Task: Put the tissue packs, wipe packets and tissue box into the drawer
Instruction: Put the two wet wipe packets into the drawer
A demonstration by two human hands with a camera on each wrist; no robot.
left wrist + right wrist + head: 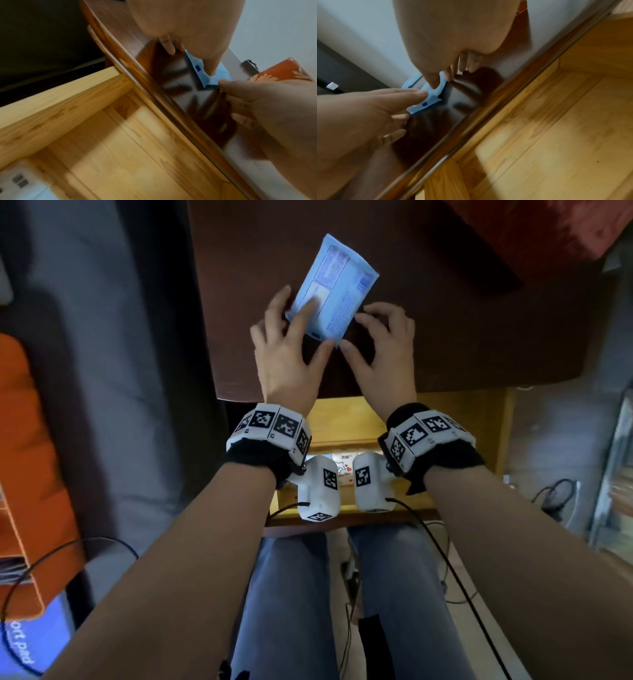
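A light blue wipe packet [334, 289] lies at a slant on the dark brown table top [462, 337]. My left hand [291, 337] has its straight index finger pressed on top of the packet [200, 70], thumb at the near corner. My right hand [373, 337] arches beside it, thumb tip touching the packet's [435, 97] near corner, curled fingertips at its right edge. Below the table edge the light wooden drawer [346, 422] stands pulled out [102, 142]. A white tissue pack [342, 469] shows in it between my wrist cameras. A red patterned tissue box [548, 231] sits at the table's far right.
A grey bed surface [102, 337] runs along the left, with an orange cushion [24, 457] at its near end. Black cables [455, 577] trail over my lap and the floor. A wall [274, 33] stands behind the table.
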